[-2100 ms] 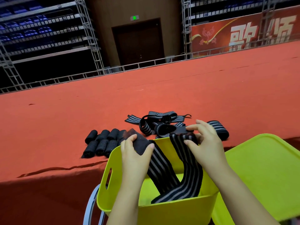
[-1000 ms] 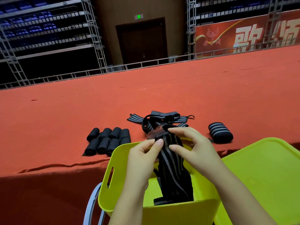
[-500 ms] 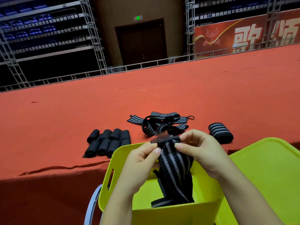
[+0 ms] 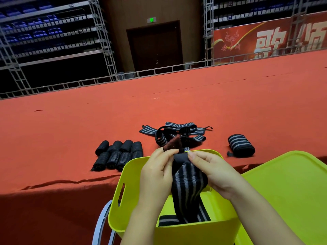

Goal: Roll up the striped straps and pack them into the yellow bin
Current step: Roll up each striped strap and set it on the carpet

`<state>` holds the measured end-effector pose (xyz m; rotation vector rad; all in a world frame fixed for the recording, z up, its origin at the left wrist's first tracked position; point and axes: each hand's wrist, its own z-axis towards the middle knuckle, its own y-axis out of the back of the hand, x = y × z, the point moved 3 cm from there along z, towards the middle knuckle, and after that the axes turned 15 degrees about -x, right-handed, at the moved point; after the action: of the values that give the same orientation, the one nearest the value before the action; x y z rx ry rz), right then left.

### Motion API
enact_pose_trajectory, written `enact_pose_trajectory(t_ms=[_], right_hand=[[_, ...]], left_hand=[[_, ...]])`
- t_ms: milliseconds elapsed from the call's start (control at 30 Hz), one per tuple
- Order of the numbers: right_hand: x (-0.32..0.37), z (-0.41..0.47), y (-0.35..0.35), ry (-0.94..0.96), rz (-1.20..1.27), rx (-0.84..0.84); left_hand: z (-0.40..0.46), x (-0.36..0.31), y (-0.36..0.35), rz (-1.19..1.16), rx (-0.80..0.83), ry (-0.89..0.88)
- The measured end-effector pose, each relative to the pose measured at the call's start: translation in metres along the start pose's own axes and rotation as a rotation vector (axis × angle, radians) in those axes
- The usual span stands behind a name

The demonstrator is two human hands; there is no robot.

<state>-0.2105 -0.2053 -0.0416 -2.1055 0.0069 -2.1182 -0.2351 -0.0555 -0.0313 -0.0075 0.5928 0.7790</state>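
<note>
I have both hands over the yellow bin (image 4: 134, 197), and the fingers of my left hand (image 4: 157, 172) pinch the fuzzy dark end tab of a striped strap (image 4: 189, 183) while the fingers of my right hand (image 4: 212, 170) pinch the black band just beside that tab, so both sets of fingers are grasping the same strap at its top. Below my fingers the strap hangs loose, and its tail lies down in the bin. I judge that I am at the very start of a roll, with nothing wound yet. The main risk from here is a loose or crooked first turn: the fabric looks soft and stretchy, and if my fingers do not keep it taut the roll could come out slack or cone-shaped. The tail resting in the bin could also drag or twist as I wind. Beyond my fingers on the red bench (image 4: 70, 124) lies a tangle of unrolled straps (image 4: 177, 132); to the left of them sit the small rolled straps (image 4: 118, 155) in two rows, and to the right one larger roll (image 4: 241, 145), none of them in the bin yet. A yellow lid (image 4: 286, 191) sits to the right of my right hand.
</note>
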Motion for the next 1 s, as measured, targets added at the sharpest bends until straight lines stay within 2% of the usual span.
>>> enact_pose_trajectory(t_ms=[100, 267, 367, 467, 567, 1000], right_hand=[[0.003, -0.003, 0.001, 0.058, 0.057, -0.077], [0.004, -0.010, 0.004, 0.179, 0.037, -0.100], [0.006, -0.013, 0.003, 0.267, 0.004, -0.133], [0.008, -0.013, 0.002, 0.297, -0.019, -0.192], [0.006, -0.013, 0.002, 0.265, -0.006, -0.230], [0.005, -0.017, -0.001, 0.258, -0.003, -0.282]], left_hand=[[-0.003, 0.000, 0.001, -0.038, 0.004, 0.109], [-0.002, 0.002, 0.007, -0.267, -0.015, 0.591], [-0.003, 0.001, 0.005, -0.355, 0.010, 0.739], [-0.009, -0.003, 0.002, -0.332, 0.087, 0.814], [-0.011, -0.009, 0.003, -0.443, 0.138, 0.881], [-0.014, -0.011, 0.004, -0.549, 0.249, 0.833]])
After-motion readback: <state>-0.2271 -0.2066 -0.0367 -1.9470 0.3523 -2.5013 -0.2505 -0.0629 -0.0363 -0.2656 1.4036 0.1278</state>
